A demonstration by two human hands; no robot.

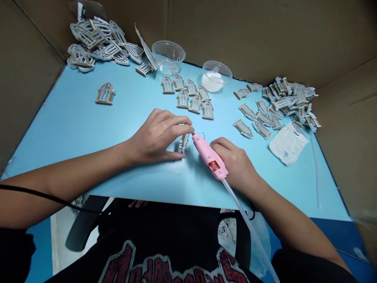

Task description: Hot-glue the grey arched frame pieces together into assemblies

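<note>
Left hand (pixel 157 137): fingers and thumb arched, pinching a small arched window piece (pixel 183 143) upright near the middle of the table (pixel 73 133), seemingly to stop it tipping.
Right hand (pixel 234 163): wrapped around a pink glue gun (pixel 207 155), nozzle just beside the left fingertips; a clear rod (pixel 235 208) trails past the near edge.
Far edge: more window pieces (pixel 188 96) in loose rows, apparently kept apart; empty-looking clear bowl (pixel 168 57); white-filled bowl (pixel 216 80).
Far corners: heaps (pixel 91 43) left, (pixel 288 100) right.
Writing: dark red lettering (pixel 173 267) on a black shirt (pixel 165 232), only partly in view, unreadable.
</note>
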